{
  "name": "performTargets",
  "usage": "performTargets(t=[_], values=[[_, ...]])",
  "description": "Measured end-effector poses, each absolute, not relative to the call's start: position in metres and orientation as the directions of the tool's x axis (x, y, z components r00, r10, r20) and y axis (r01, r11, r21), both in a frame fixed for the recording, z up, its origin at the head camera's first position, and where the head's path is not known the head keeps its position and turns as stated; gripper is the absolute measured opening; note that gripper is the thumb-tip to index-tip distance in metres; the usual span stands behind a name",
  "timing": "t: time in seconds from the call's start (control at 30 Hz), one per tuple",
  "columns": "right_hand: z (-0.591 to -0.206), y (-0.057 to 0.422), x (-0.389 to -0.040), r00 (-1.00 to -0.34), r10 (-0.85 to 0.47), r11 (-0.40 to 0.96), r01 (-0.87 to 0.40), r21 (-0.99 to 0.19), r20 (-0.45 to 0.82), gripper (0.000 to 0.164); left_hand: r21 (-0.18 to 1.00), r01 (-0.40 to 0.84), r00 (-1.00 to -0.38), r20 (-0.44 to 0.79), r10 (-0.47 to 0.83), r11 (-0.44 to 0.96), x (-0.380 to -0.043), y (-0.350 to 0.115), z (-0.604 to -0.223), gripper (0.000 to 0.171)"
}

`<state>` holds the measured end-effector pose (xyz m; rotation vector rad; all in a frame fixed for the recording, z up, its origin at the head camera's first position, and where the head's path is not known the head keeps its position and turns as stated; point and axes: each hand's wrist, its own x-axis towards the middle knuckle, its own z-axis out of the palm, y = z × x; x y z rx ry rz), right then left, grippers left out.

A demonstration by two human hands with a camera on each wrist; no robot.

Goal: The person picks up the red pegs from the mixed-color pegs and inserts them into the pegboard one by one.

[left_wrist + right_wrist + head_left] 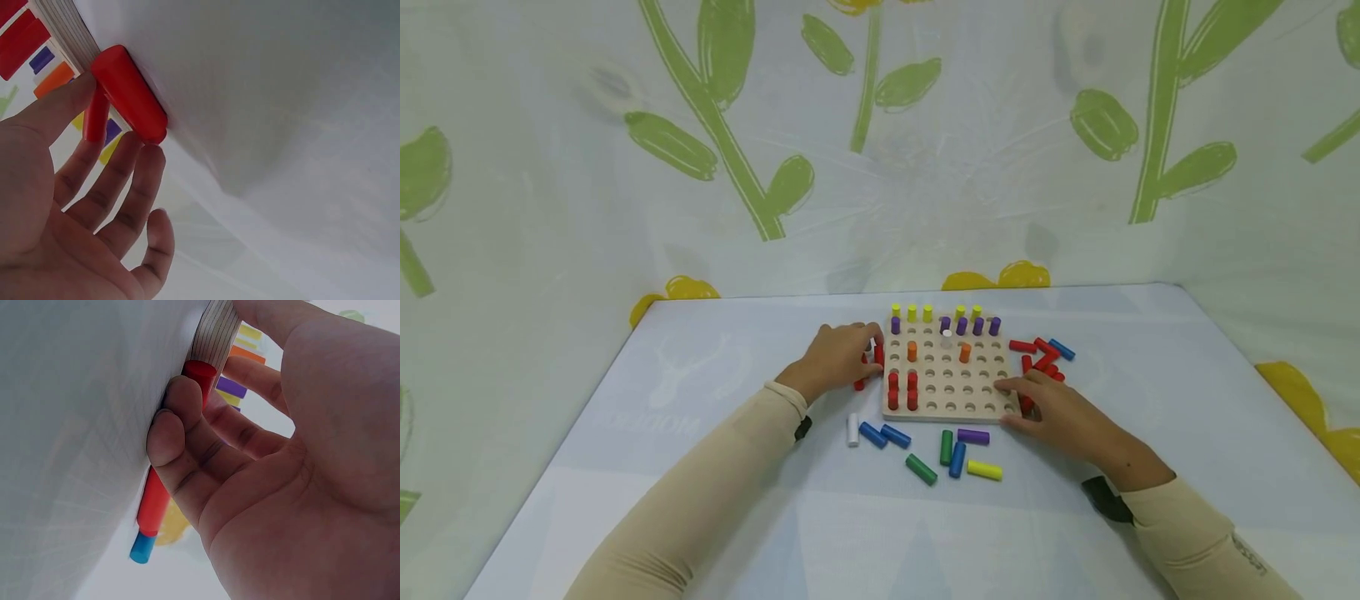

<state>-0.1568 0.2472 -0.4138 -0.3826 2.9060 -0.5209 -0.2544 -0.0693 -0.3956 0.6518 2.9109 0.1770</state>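
Note:
The pegboard (958, 406) lies flat on the table, with red, orange, white, purple and yellow pegs standing in some holes. At its left edge is my left hand (835, 358). Thumb and index finger pinch a red peg (95, 119) there, while another red peg (131, 94) lies by the other fingertips. My right hand (1063, 417) rests at the board's right edge, thumb near the front corner and index finger over the top face. Beneath its other fingers, a red peg (200, 372) lies against the board's side, partly covered by them.
Before the board lie a white peg (852, 430), blue pegs (896, 435), green pegs (921, 469), a purple peg (973, 437) and a yellow peg (984, 470). Several red pegs (1022, 346) and a blue peg (1062, 349) lie to its right. A patterned cloth (970, 167) hangs behind the table.

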Motion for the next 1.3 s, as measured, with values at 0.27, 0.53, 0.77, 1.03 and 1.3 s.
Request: performTargets(t=[0.27,0.53,0.77,1.03,1.3], values=[[-0.412,0.247,-0.158,-0.953,-0.279,0.905,-0.220,-0.364,-0.118,0.061,0.287,0.378,-0.900,-0.111,0.422,0.880,-0.250,-0.071,-0.395,0.035],[-0.412,0.246,-0.157,-0.954,-0.277,0.905,-0.218,-0.366,-0.117,0.061,0.478,0.319,-0.904,-0.105,0.413,0.819,-0.238,-0.074,-0.389,0.028],[-0.412,0.247,-0.158,-0.954,-0.274,0.905,-0.213,-0.368,-0.120,0.061,0.469,0.328,-0.931,0.013,0.365,0.820,-0.226,-0.078,-0.386,0.031],[-0.412,0.246,-0.158,-0.954,-0.271,0.907,-0.209,-0.365,-0.127,0.061,0.423,0.396,-0.918,0.185,0.351,0.815,-0.215,-0.081,-0.384,0.030],[-0.413,0.247,-0.158,-0.955,-0.273,0.907,-0.215,-0.361,-0.118,0.061,0.323,0.536,-0.822,0.410,0.395,0.780,-0.200,-0.078,-0.378,0.032]])
